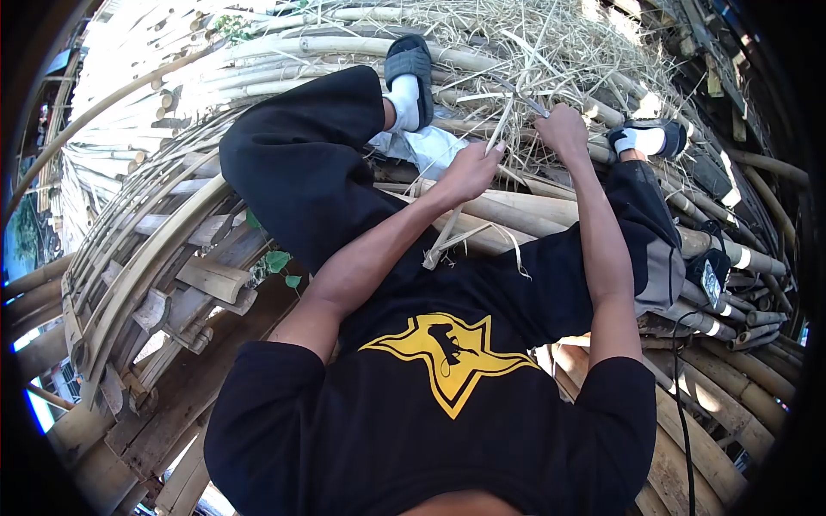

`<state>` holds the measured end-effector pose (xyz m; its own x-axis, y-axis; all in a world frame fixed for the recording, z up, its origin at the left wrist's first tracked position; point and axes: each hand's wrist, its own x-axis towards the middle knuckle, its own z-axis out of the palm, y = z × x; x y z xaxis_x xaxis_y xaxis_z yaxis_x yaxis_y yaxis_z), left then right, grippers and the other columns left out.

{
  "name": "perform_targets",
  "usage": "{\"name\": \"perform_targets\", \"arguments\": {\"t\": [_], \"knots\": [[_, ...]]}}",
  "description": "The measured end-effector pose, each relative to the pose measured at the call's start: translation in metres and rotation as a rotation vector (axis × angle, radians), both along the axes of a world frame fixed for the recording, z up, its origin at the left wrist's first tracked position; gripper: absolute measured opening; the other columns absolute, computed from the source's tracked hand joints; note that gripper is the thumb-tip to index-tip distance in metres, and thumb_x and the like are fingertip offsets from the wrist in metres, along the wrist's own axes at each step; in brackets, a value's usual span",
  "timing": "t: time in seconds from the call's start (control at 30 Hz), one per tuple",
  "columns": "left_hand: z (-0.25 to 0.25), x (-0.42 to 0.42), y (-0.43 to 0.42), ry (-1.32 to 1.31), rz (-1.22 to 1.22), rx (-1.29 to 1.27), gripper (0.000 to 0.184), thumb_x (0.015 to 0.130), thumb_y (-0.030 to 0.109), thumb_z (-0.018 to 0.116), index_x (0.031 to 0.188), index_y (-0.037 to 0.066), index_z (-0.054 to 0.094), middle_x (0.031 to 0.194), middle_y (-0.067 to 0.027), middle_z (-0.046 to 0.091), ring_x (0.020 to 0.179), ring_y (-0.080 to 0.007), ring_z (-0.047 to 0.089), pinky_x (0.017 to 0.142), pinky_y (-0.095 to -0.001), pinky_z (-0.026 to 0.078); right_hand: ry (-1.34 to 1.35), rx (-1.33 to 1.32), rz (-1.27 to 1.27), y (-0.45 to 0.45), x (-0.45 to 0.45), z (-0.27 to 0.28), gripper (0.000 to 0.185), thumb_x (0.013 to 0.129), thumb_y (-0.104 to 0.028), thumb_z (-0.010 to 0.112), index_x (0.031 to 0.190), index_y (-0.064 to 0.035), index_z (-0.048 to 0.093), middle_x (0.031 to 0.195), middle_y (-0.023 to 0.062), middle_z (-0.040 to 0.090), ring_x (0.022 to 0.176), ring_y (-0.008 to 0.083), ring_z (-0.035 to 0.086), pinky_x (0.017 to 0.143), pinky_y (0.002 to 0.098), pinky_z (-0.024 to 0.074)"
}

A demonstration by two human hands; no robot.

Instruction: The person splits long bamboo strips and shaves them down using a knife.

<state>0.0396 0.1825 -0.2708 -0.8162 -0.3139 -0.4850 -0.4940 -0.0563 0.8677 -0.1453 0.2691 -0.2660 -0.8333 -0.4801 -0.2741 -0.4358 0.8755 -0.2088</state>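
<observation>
My left hand [471, 171] is closed round a thin pale bamboo strip [447, 228], whose curled lower end hangs over my lap. The strip's upper part runs up toward the loose shavings. To the right, my right hand [563, 131] is wrapped round the handle of a knife [535, 107], with the blade pointing up and left. The two hands are apart. Shavings [542, 60] lie in a heap beyond and around them.
Bamboo poles [516, 211] lie beneath my legs. A white plastic sheet [433, 150] sits by my sandalled foot [409, 82]. Split bamboo pieces [215, 277] are stacked at the left. A black cable [680, 404] runs down the right side.
</observation>
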Motion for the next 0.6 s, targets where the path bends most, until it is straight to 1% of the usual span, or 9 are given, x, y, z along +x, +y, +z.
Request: {"name": "perform_targets", "arguments": {"t": [0.07,0.2,0.3,0.37,0.4,0.47,0.5,0.57,0.6], "knots": [[0.003,0.001,0.001,-0.001,-0.028,-0.179,0.045,0.093,0.037,0.04,0.073,-0.002,0.05,0.057,-0.0113,0.051,0.054,-0.0222,0.049,0.056,-0.0398,0.04,0.01,-0.002,0.006,0.0,-0.002,-0.004,0.034,0.07,-0.026,0.06,0.085,0.0035,0.066,0.088,0.0266,0.063,0.087,0.0389,0.062,0.077,0.0432,0.05],[0.003,0.002,0.0,-0.017,-0.038,-0.185,0.045,0.093,0.036,0.04,0.073,-0.003,0.05,0.059,-0.0143,0.051,0.056,-0.0254,0.049,0.058,-0.0412,0.039,0.014,-0.02,-0.004,0.0,-0.004,-0.009,0.034,0.069,-0.026,0.06,0.085,0.0042,0.066,0.088,0.027,0.063,0.087,0.0392,0.062,0.077,0.043,0.05],[0.006,0.001,0.0,-0.025,-0.041,-0.138,0.045,0.093,0.036,0.041,0.074,-0.003,0.051,0.062,-0.0163,0.052,0.058,-0.0277,0.049,0.06,-0.0418,0.04,0.011,-0.017,-0.006,0.001,-0.005,-0.009,0.035,0.069,-0.027,0.06,0.085,0.004,0.065,0.088,0.0264,0.063,0.087,0.0391,0.062,0.076,0.0429,0.0502],[0.01,0.002,0.001,0.0,-0.04,-0.241,0.044,0.093,0.035,0.041,0.076,-0.004,0.051,0.064,-0.0197,0.055,0.06,-0.0325,0.052,0.061,-0.0435,0.04,0.026,-0.013,-0.003,0.001,-0.004,-0.009,0.035,0.069,-0.027,0.061,0.085,0.0039,0.065,0.088,0.0261,0.063,0.087,0.039,0.062,0.076,0.0431,0.0502],[0.011,0.002,0.002,0.001,-0.04,-0.242,0.044,0.093,0.035,0.041,0.076,-0.004,0.051,0.064,-0.0197,0.055,0.06,-0.0325,0.052,0.061,-0.0435,0.04,0.042,-0.011,0.001,0.001,-0.004,-0.009,0.035,0.069,-0.027,0.061,0.085,0.0038,0.065,0.088,0.0259,0.063,0.087,0.0388,0.062,0.076,0.0432,0.0501],[0.012,0.002,0.003,-0.012,-0.049,-0.311,0.043,0.093,0.033,0.041,0.08,-0.006,0.052,0.068,-0.0235,0.057,0.067,-0.0388,0.055,0.065,-0.0459,0.041,0.04,-0.009,0.0,0.001,-0.003,-0.008,0.034,0.069,-0.027,0.061,0.085,0.0035,0.065,0.088,0.0258,0.063,0.087,0.0389,0.062,0.076,0.0433,0.0501],[0.011,0.003,0.002,-0.012,-0.05,-0.312,0.043,0.093,0.033,0.041,0.08,-0.006,0.052,0.068,-0.0235,0.057,0.067,-0.0388,0.055,0.065,-0.0459,0.041,0.039,-0.009,-0.001,0.001,-0.003,-0.007,0.034,0.07,-0.027,0.061,0.085,0.0032,0.065,0.088,0.0257,0.064,0.087,0.039,0.062,0.076,0.0434,0.0502],[0.009,0.003,0.003,-0.004,-0.061,-0.351,0.043,0.093,0.032,0.04,0.083,-0.008,0.052,0.073,-0.0272,0.058,0.073,-0.0433,0.057,0.068,-0.0481,0.042,0.046,-0.011,0.002,0.002,-0.004,-0.009,0.034,0.07,-0.027,0.061,0.086,0.0028,0.065,0.088,0.0256,0.064,0.086,0.0389,0.062,0.076,0.0434,0.0502],[0.011,0.003,0.003,-0.004,-0.062,-0.35,0.043,0.093,0.032,0.04,0.083,-0.008,0.052,0.073,-0.0272,0.058,0.073,-0.0433,0.057,0.068,-0.0481,0.042,0.054,-0.013,0.007,0.002,-0.004,-0.009,0.034,0.069,-0.027,0.062,0.086,0.0024,0.066,0.087,0.0255,0.064,0.086,0.0388,0.063,0.076,0.0434,0.0503]]}}
